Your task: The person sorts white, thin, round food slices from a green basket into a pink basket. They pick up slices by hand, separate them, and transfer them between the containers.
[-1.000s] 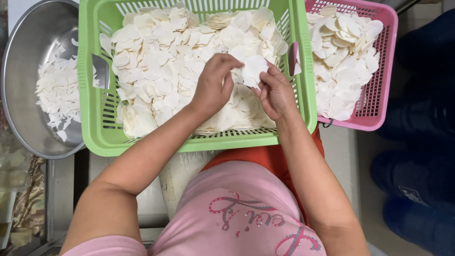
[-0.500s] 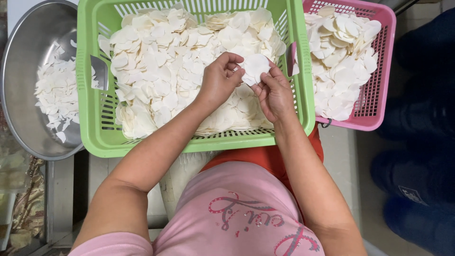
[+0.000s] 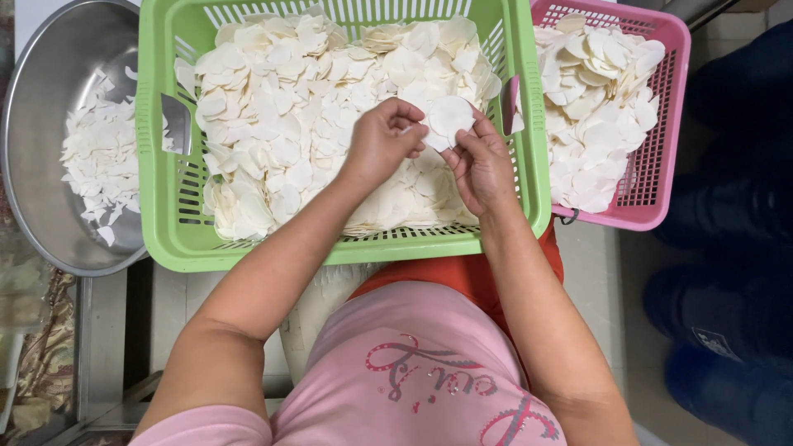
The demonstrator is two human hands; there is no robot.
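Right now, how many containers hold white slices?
3: metal bowl at left, green basket in the middle under both hands, pink basket at right. None seem hidden.

We've got one round white slice (image 3: 451, 118) pinched up near the top middle of the frame, thin, pale and flat, face tilted toward us. It sits just above the heap of white slices (image 3: 289, 132) filling the green basket (image 3: 157, 206), which takes up the upper centre.
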